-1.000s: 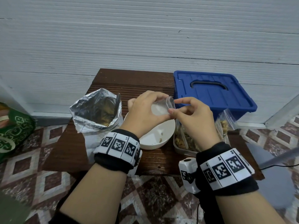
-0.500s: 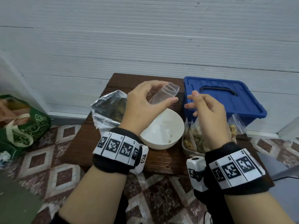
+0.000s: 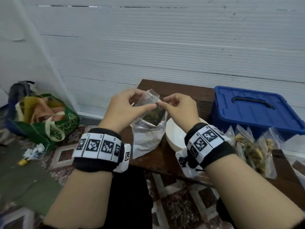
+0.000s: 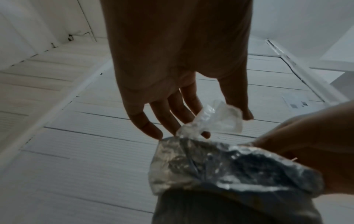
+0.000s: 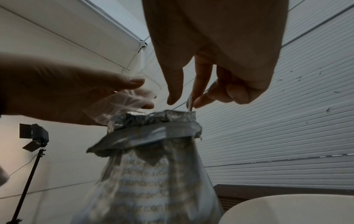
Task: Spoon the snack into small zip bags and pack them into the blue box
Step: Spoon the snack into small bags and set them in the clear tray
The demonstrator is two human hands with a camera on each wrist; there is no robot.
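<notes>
My left hand [image 3: 145,100] holds a small clear zip bag [image 3: 151,99], empty, between thumb and fingers just above the open foil snack bag [image 3: 148,131]. In the left wrist view the zip bag [image 4: 218,119] hangs over the foil rim [image 4: 220,163]. My right hand [image 3: 162,103] is at the foil bag's mouth. In the right wrist view its thumb and forefinger [image 5: 185,103] pinch a thin white spoon handle [image 5: 189,106] that sticks out of the foil bag [image 5: 153,166]. The blue box [image 3: 254,109] stands at the right with its lid on.
A white bowl [image 3: 175,138] sits right of the foil bag on the brown table [image 3: 165,159]. Several filled zip bags [image 3: 252,149] stand in front of the blue box. A green shopping bag [image 3: 49,121] lies on the floor at the left. A light stand [image 5: 34,136] stands nearby.
Both hands moved left from above the bowl to above the foil bag. The right hand let go of the zip bag and now pinches the spoon handle. The left hand kept the zip bag.
</notes>
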